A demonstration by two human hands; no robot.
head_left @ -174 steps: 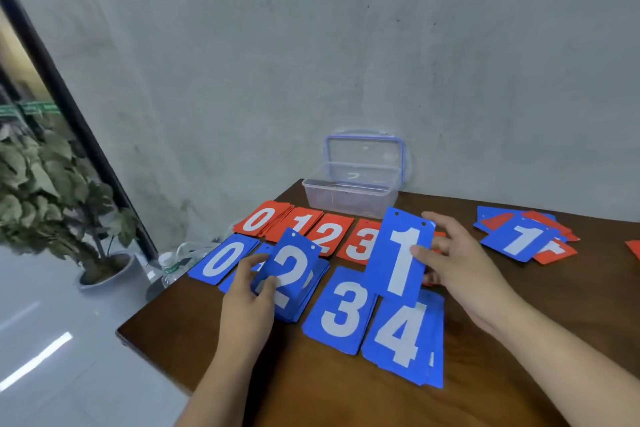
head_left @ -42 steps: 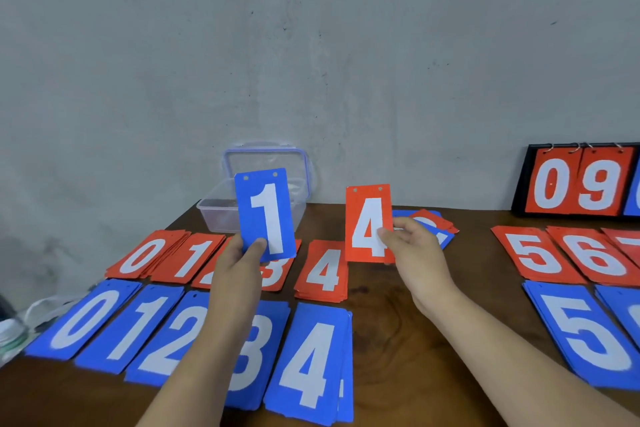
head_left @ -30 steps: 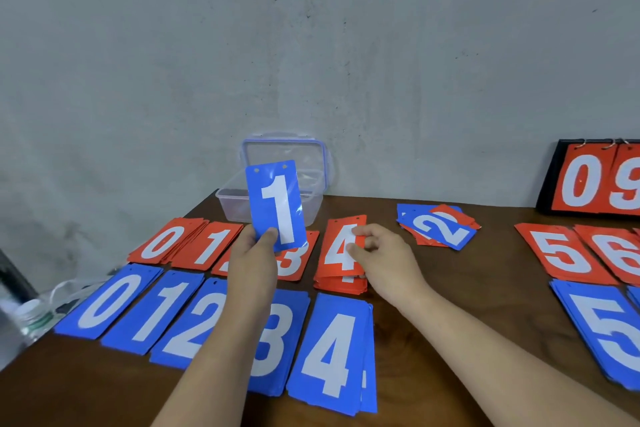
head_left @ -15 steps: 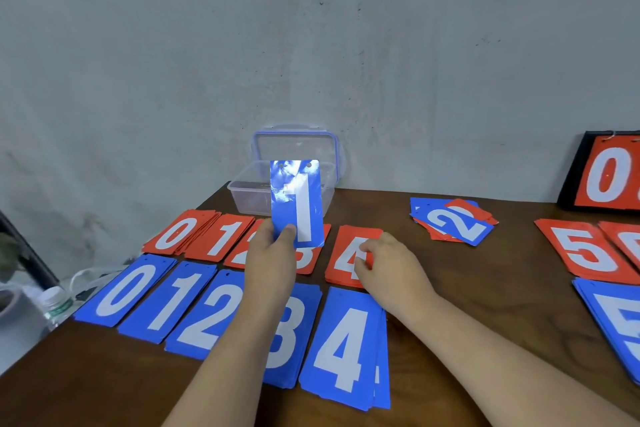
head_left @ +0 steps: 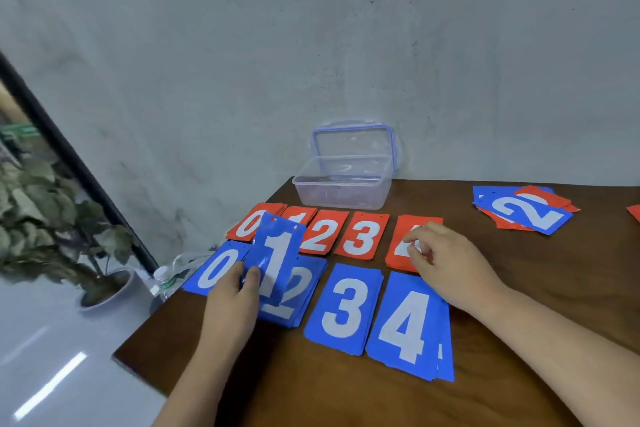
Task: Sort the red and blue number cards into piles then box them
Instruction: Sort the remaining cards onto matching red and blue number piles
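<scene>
Sorting is unfinished: left hand [head_left: 230, 302] pinches blue card [head_left: 277, 253], right hand [head_left: 446, 263] touches red pile [head_left: 398, 253], grip unclear; two-o'clock heap [head_left: 523, 211] unsorted, box [head_left: 343, 189] empty.

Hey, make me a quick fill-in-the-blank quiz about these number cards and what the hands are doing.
The left hand holds a blue card showing ____.
The right hand touches the ____ 4 pile.
The mixed pile has a blue ____ on top.
The lid of the clear box is ____.
Missing: 1; red; 2; open.
</scene>
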